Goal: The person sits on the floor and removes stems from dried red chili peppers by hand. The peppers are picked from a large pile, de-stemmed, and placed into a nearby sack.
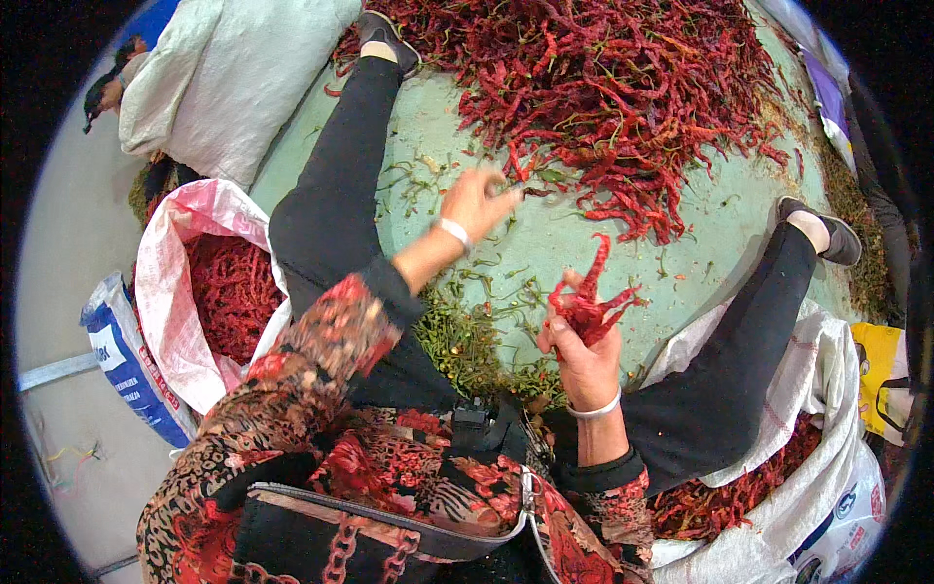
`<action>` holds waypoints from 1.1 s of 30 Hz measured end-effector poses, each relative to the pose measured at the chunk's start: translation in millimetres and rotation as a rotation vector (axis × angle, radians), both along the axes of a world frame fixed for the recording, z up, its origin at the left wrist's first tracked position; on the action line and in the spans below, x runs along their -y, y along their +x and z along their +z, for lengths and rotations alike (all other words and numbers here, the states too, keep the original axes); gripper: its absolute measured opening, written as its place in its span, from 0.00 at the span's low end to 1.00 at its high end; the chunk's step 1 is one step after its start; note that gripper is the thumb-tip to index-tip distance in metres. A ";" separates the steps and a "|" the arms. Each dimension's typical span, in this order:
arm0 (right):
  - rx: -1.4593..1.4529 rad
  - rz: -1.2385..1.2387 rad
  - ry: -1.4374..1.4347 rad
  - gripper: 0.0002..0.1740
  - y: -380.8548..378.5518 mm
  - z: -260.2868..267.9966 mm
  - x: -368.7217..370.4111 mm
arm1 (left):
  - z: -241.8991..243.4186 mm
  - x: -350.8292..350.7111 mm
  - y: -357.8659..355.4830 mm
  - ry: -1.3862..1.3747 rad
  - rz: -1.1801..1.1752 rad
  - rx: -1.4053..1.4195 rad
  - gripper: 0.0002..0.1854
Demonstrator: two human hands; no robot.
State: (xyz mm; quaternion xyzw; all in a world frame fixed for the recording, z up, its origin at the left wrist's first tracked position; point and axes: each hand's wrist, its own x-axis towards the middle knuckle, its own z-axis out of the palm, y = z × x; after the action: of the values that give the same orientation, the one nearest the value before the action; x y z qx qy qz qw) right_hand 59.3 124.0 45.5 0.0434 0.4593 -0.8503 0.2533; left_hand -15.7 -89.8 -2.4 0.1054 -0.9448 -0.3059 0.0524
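Observation:
My right hand (589, 350) is closed around several dried red chili peppers (592, 310), whose tips stick up past the fingers. Blurred by motion, my left hand (478, 201) is just short of the near edge of a large heap of red chilies (584, 95); thumb and forefinger are bent towards each other, and whether anything is between them I cannot tell. Green stems (467, 339) lie piled on the pale green sheet (350, 139) between my legs, with more scattered around.
An open white sack (164, 292) of red chilies stands at the left, beside a blue and white bag (135, 365). Another white sack (810, 467) with chilies is at the lower right. A stuffed white sack (241, 80) lies at the upper left, near part of another person (113, 91).

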 end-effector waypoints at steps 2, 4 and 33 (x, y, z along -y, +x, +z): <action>0.085 0.064 0.016 0.18 -1.9 -4.9 -0.5 | -7.8 8.5 -43.2 -0.127 0.106 0.199 0.26; 0.131 0.058 0.005 0.10 -2.2 -11.1 1.7 | -25.5 10.5 -64.4 -0.224 0.092 0.329 0.26; 0.018 -0.169 0.016 0.09 -15.4 -57.1 9.0 | 12.1 -89.5 64.4 0.359 -0.297 0.172 0.14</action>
State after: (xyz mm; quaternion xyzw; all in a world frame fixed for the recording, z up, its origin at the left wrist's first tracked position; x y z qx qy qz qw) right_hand 43.8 115.0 -11.6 0.0915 0.4583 -0.8646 0.1846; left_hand 48.8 -0.3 9.8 -0.0013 -0.8813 -0.4631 -0.0935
